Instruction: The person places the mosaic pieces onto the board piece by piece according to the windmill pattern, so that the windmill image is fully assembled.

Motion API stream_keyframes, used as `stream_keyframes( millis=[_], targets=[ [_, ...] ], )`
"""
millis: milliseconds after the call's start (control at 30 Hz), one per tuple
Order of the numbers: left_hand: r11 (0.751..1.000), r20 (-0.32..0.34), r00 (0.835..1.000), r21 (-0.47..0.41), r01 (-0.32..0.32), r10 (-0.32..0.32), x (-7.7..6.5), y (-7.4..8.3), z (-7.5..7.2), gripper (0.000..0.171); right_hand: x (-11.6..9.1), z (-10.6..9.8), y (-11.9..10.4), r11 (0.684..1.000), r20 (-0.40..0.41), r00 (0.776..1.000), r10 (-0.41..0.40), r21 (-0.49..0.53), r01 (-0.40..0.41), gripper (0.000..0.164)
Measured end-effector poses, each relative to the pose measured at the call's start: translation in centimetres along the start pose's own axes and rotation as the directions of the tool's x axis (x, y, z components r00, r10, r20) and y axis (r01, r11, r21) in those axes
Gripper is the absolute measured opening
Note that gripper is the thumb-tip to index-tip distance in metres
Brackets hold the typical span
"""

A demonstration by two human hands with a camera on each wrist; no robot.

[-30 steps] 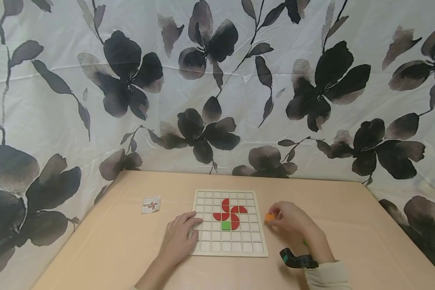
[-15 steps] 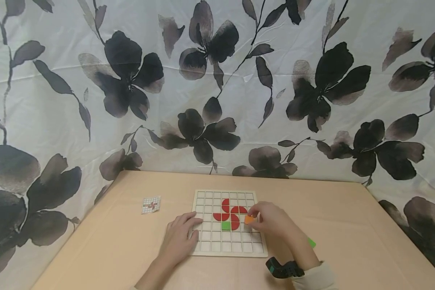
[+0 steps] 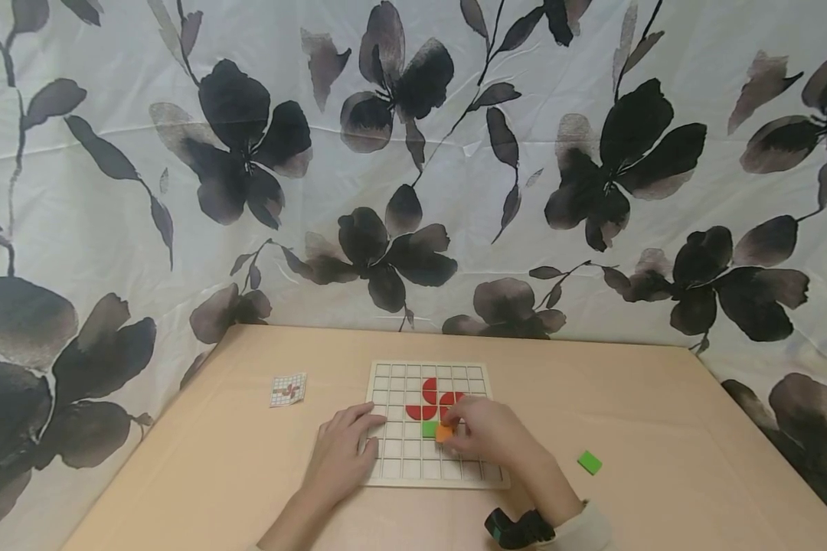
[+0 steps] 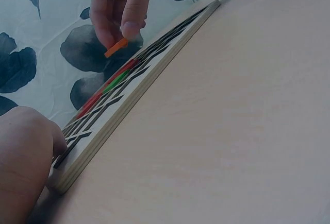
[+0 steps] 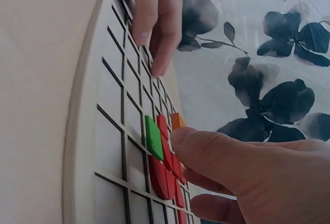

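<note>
A white grid board [image 3: 393, 463] with raised lines lies on the table. Red quarter-round tiles [image 3: 420, 412] and one green square tile [image 3: 429, 429] sit in its middle cells. My right hand [image 3: 492, 432] pinches an orange tile [image 3: 444, 434] between thumb and fingertips. In the left wrist view the orange tile [image 4: 116, 48] hangs above the board, tilted. My left hand [image 3: 344, 444] rests at the board's left edge, its fingers reaching over the rim. The right wrist view shows the green tile [image 5: 153, 137] right beside the red ones, with the left hand [image 5: 154, 20] beyond.
A loose green tile [image 3: 589, 462] lies on the table right of the board. Left of the board is a small card [image 3: 288, 389] printed with a grid pattern. A floral cloth [image 3: 386, 176] hangs behind the table [image 3: 634, 413].
My right hand has carried the orange tile leftward from beside the board to over its middle. The loose green tile on the right has come into sight. The left hand stays put.
</note>
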State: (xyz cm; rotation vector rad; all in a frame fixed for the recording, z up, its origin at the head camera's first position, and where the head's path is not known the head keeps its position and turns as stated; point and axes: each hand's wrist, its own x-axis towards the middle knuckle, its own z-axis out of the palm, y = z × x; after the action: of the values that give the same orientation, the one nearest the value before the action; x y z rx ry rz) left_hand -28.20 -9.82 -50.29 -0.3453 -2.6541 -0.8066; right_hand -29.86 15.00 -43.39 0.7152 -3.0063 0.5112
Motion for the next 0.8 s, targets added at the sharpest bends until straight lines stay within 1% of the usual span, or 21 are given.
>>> stream_keyframes(
  millis=[67, 133, 333, 500, 633, 800],
  targets=[
    [1.000, 0.004, 1.000, -0.003, 0.003, -0.003, 0.0, 0.0, 0.0, 0.028, 0.1, 0.3, -0.2, 1.000, 0.014, 1.000, -0.005, 0.006, 0.004, 0.029],
    [1.000, 0.007, 1.000, -0.005, 0.007, -0.007, 0.0, 0.0, 0.0, 0.027, 0.2, 0.5, -0.4, 1.000, 0.023, 1.000, -0.021, -0.012, 0.021, 0.030],
    [1.000, 0.009, 1.000, 0.000, 0.011, -0.011, 0.0, -0.1, 0.1, 0.027, 0.2, 1.4, -0.8, 0.997, 0.028, 0.997, -0.065, -0.032, 0.066, 0.025],
    [1.000, 0.013, 1.000, -0.001, 0.014, -0.014, 0.0, -0.1, 0.2, 0.027, 0.2, 2.0, -0.7, 0.993, 0.010, 0.995, -0.095, -0.062, 0.096, 0.021],
    [1.000, 0.017, 1.000, -0.001, 0.014, -0.014, 0.1, -0.1, 0.2, 0.027, 0.3, 2.2, -0.6, 0.991, 0.003, 0.995, -0.104, -0.085, 0.104, 0.021],
    [1.000, 0.016, 1.000, -0.001, 0.015, -0.015, 0.1, -0.1, 0.1, 0.028, 0.4, 2.3, -0.6, 0.992, 0.002, 0.995, -0.098, -0.078, 0.098, 0.022]
  ],
)
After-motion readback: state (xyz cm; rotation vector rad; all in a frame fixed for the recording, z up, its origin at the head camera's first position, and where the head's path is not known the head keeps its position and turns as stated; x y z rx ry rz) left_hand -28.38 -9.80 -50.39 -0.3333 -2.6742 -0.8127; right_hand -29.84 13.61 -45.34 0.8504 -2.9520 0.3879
